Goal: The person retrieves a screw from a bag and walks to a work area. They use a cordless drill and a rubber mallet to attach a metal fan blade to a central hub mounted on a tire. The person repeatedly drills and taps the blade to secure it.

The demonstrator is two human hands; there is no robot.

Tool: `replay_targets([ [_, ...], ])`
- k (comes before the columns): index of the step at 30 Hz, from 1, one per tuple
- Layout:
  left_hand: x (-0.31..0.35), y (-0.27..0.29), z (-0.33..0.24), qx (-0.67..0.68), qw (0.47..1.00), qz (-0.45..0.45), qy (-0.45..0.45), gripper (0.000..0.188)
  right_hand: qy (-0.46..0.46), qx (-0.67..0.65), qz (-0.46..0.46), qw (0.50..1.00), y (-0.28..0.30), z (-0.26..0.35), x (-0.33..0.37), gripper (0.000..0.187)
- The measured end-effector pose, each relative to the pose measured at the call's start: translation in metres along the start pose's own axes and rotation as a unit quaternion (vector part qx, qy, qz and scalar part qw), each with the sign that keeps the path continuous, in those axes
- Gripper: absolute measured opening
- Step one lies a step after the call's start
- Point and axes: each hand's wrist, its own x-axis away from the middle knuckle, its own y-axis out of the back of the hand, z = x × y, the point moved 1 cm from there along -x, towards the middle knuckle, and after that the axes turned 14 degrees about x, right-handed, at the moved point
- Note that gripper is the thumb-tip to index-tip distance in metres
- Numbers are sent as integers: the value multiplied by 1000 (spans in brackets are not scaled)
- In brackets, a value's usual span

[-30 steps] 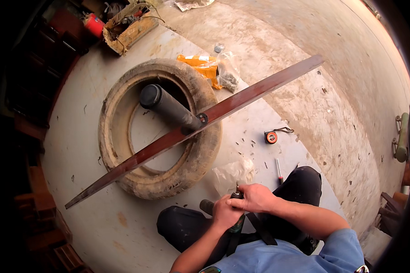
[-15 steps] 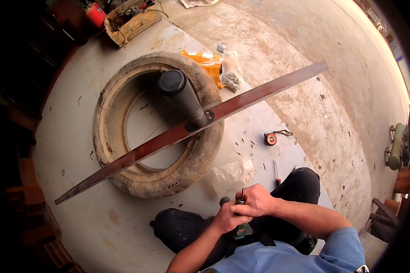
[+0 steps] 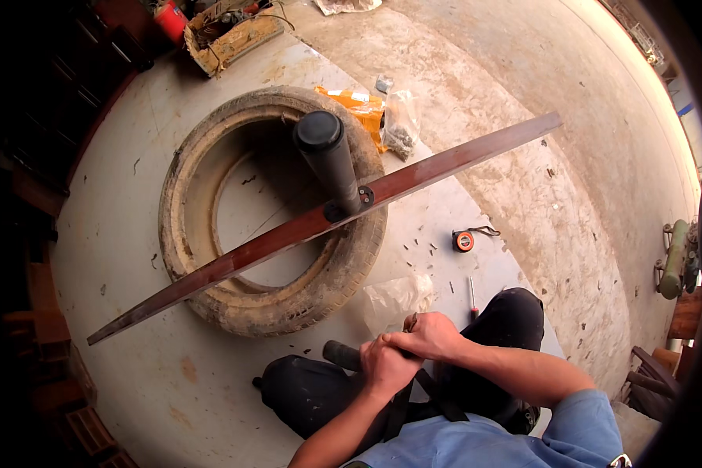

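Close to my lap, both hands are together on a power drill [image 3: 342,356]. Its dark, rounded end sticks out to the left of my left hand [image 3: 387,365], whose fingers are wrapped round the tool. Closed over its front end is my right hand [image 3: 433,337], pressed against the left. A small metal tip pokes up by the right-hand fingers; most of the drill is hidden. Beyond lies a worn tyre [image 3: 288,312], with a long reddish-brown wooden bar [image 3: 281,240] resting across it. A black capped cylinder [image 3: 329,160] stands up from the bar's middle.
A crumpled clear plastic bag [image 3: 398,300] lies just past my hands. To its right are a screwdriver [image 3: 473,300], a tape measure [image 3: 463,241] and several small screws [image 3: 434,252]. Orange packaging [image 3: 359,105] and a bag of hardware [image 3: 400,129] lie beyond the tyre.
The drill has turned in my hands: its dark end now reaches farther left, and its green part is out of sight. The view has shifted slightly.
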Motion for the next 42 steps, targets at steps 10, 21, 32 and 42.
replay_targets([
  [10, -3, 5, 14, 338, 924, 149, 94, 26, 212, 41, -93, 972, -4, -7, -5, 57],
  [21, -17, 3, 6, 70, 996, 34, 44, 29, 12, -38, 48, 998, 1, -13, -18, 63],
  [32, -22, 14, -7, -50, 982, 117, 137, 31, 290, 392, -116, 866, 51, 8, 10, 34],
  [42, 12, -34, 17, -187, 973, 112, -77, 21, 151, 293, 422, 845, -41, -33, -27, 16],
])
